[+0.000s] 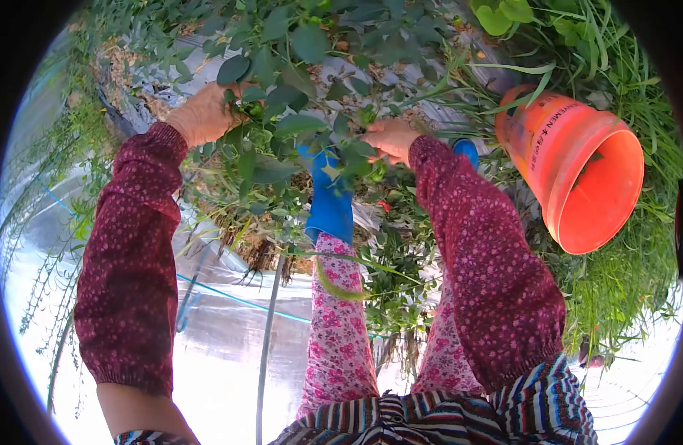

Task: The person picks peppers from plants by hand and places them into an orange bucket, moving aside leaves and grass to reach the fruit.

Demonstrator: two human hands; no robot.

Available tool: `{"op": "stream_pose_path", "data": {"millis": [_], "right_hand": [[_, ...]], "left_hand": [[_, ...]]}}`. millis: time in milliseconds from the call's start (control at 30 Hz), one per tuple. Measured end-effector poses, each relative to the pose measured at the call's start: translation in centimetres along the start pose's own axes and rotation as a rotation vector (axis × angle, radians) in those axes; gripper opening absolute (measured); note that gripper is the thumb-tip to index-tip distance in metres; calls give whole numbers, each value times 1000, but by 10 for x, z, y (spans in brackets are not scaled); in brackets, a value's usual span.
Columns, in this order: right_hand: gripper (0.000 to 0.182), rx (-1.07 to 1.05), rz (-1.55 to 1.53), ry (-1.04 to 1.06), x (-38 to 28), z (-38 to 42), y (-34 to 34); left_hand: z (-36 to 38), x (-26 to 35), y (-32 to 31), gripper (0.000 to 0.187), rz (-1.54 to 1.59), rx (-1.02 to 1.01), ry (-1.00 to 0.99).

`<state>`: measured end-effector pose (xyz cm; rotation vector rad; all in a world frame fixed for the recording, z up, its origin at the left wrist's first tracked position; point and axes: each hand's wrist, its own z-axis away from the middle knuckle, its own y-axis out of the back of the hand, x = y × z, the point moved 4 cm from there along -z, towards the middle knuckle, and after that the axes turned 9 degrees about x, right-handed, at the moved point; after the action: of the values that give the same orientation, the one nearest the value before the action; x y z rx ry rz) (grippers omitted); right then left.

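Note:
My left hand (202, 115) reaches into a leafy green plant (297, 81) and grips its stems and leaves at the upper left. My right hand (389, 139) is closed among the foliage near the middle of the plant; what it pinches is hidden by leaves. Both arms wear dark red flowered sleeve covers. A small red fruit (386, 205) shows among the leaves below my right hand.
An orange bucket (579, 163) lies tilted on the grass at the right, its mouth facing down-right. My blue boots (330, 208) and flowered trousers stand under the plant. Silver ground sheet (222, 348) with thin hoses lies at the left; grass fills the right side.

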<state>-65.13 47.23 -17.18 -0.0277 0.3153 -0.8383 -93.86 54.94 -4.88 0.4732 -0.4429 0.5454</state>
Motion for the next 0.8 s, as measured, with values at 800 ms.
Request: {"op": "stream_pose_path", "data": {"millis": [800], "right_hand": [[17,210,-956,336,-41,86,-13]], "left_hand": [[44,63,-62,22,-191,12,-276]]}}
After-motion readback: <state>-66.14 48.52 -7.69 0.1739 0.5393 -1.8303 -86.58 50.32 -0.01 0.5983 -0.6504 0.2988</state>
